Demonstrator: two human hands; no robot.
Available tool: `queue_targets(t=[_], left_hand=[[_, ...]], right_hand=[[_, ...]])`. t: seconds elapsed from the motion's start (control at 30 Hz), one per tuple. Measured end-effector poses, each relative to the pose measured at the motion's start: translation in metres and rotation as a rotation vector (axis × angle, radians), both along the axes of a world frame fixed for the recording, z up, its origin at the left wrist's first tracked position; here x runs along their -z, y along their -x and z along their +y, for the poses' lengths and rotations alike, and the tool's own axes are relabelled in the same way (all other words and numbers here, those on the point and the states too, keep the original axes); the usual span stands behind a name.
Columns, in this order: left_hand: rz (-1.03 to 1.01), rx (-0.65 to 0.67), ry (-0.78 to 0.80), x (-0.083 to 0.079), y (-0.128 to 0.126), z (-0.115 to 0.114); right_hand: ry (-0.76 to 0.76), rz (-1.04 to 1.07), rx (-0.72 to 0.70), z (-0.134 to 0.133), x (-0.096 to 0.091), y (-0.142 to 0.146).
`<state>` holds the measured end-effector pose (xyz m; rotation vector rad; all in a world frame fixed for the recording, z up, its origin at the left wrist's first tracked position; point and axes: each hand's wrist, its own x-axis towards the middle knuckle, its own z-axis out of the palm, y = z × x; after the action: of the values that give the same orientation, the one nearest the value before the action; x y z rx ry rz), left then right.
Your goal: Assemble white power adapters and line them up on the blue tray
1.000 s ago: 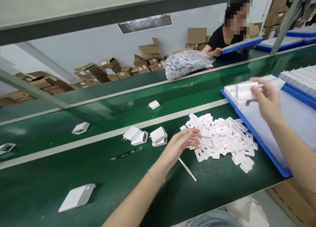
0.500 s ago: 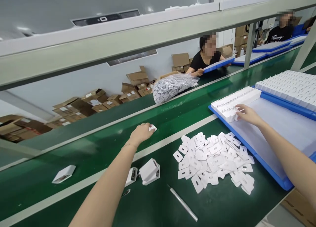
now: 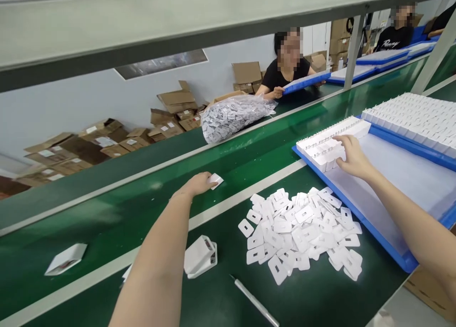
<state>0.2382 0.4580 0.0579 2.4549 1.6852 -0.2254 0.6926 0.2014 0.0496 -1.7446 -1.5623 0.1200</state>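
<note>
My left hand [image 3: 197,183] reaches over the green belt, its fingers closed on a small white plastic piece [image 3: 216,180]. My right hand [image 3: 353,158] is over the blue tray [image 3: 377,240], thumb and fingers apart, right beside a row of white blocks [image 3: 326,158] with small wire-like tips. Nothing shows between those fingers. In front of the tray lies a loose pile of flat white plates [image 3: 302,229], many with a rectangular slot. Left of the pile sit a white housing [image 3: 201,256] and a slim silver craft knife [image 3: 254,301].
Another white housing [image 3: 67,259] lies on the belt at left. A second tray of white blocks [image 3: 413,123] stands at right. Across the belt are a clear bag of small parts [image 3: 237,117] and a co-worker [image 3: 288,70] holding a blue tray. A metal beam [image 3: 178,18] crosses above.
The view has shifted, so most things sit lower and further left. My right hand's fingers have spread away from the end of the block row. My left hand keeps its white piece.
</note>
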Motion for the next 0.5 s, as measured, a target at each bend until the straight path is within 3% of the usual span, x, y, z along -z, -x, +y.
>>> queue_targets(t=[0.07,0.17,0.27,0.4,0.5], left_hand=[[-0.028,0.027,-0.002,-0.004,-0.010,-0.005],[-0.112,0.081,-0.072,-0.017,-0.027,-0.022],[-0.256,0.147,-0.206,-0.036,-0.044,-0.057],[-0.477,0.206,-0.349,-0.050,-0.065,-0.141],[-0.794,0.336,-0.461,-0.044,-0.081,-0.217]], right_hand=[[-0.021,-0.140,-0.178,-0.008,-0.010,0.014],[0.286,-0.364,-0.505,-0.021,-0.017,0.034],[0.472,-0.596,-0.541,-0.026,-0.015,0.046],[0.414,-0.685,-0.515,-0.025,-0.008,0.049],[0.351,-0.714,-0.523,-0.022,0.001,0.048]])
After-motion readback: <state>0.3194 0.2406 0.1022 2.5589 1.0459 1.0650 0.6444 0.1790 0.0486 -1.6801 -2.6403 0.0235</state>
